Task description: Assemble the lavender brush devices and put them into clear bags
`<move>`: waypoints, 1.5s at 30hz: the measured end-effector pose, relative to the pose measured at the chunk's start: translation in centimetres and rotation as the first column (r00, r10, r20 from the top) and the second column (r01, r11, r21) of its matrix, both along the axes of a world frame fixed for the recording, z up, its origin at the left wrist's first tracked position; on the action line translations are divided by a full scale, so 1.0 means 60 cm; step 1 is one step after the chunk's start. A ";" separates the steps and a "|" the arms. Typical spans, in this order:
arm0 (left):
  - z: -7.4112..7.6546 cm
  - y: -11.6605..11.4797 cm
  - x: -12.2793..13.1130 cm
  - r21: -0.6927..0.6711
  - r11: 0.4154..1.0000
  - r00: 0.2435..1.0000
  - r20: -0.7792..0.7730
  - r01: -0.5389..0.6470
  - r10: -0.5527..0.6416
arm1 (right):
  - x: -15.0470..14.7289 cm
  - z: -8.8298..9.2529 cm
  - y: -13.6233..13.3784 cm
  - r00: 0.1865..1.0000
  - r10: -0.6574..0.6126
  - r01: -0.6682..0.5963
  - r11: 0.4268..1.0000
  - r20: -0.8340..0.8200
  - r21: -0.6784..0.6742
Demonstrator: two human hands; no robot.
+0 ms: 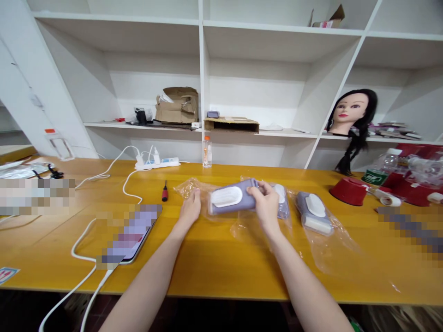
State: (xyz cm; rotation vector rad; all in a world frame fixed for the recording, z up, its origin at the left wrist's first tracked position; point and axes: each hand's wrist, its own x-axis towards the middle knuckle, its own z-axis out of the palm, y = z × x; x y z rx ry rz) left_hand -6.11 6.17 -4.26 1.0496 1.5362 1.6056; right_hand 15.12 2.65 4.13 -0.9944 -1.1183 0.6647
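My right hand (267, 203) is closed on the right end of a purple-grey oblong case (228, 207) with a white oval panel, held tilted just above the table. My left hand (191, 207) pinches a clear plastic bag (189, 186), which stretches toward the case's left end. Whether that end is still inside the bag, I cannot tell. Behind my right hand lies a second purple-grey case (283, 210), partly hidden, with clear film around it. Farther right, a third similar case (314, 212) rests on the table in clear plastic.
A phone (138, 233) with a white cable lies left on the wooden table (214, 276), near a red-handled screwdriver (165, 192). A power strip (159, 163) and a clear bottle (206, 154) stand behind. Red tubs (349, 191) are at right; white shelves (256, 83) rise behind.
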 end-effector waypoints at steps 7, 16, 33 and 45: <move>-0.008 0.000 -0.011 0.016 1.000 0.977 -0.212 -0.024 0.027 | 0.047 0.027 0.026 0.857 -0.082 0.121 0.992 -0.508 0.044; 0.042 -0.043 0.028 0.159 0.987 0.929 -0.360 -0.029 0.085 | 0.042 0.011 0.037 0.782 0.027 -0.066 0.997 -0.623 -0.039; 0.041 -0.041 0.028 0.168 0.985 0.994 -0.104 0.044 -0.027 | -0.002 -0.010 -0.018 0.772 0.391 -0.565 0.783 -0.502 -0.260; 0.059 -0.048 0.054 0.324 0.936 0.883 0.389 0.134 -0.261 | -0.017 -0.078 -0.046 0.606 0.613 -0.794 0.508 -0.507 -0.335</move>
